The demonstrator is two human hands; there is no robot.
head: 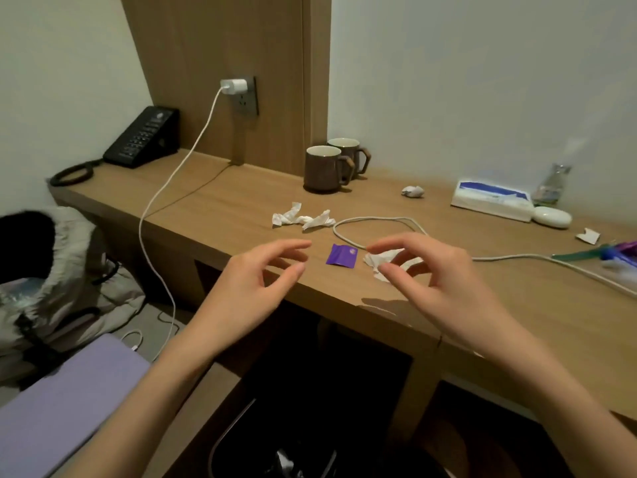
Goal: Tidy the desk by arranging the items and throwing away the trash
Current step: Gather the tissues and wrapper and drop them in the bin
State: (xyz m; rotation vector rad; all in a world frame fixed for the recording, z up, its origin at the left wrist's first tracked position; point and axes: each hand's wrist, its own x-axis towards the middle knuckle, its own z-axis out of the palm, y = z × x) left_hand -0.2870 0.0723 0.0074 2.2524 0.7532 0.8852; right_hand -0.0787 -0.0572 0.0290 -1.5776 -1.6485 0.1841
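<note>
A purple wrapper (341, 256) lies on the wooden desk (220, 215) between my hands. My left hand (255, 284) hovers just left of it, fingers loosely spread and holding nothing. Over a crumpled white tissue (381, 260) hovers my right hand (427, 281), fingers relaxed and apart, partly hiding the tissue. A twisted white tissue (303, 217) lies farther back. A small paper ball (412, 191) sits behind it. A dark trash bin (275, 453) with a liner stands under the desk.
Two brown mugs (325, 169) stand at the back. A white charger cable (379, 222) loops across the desk; another hangs from a wall plug (234, 86). At right are a tissue box (493, 201), a white case (551, 217), a bottle (551, 184) and a paper scrap (588, 235). A black phone (144, 136) sits far left.
</note>
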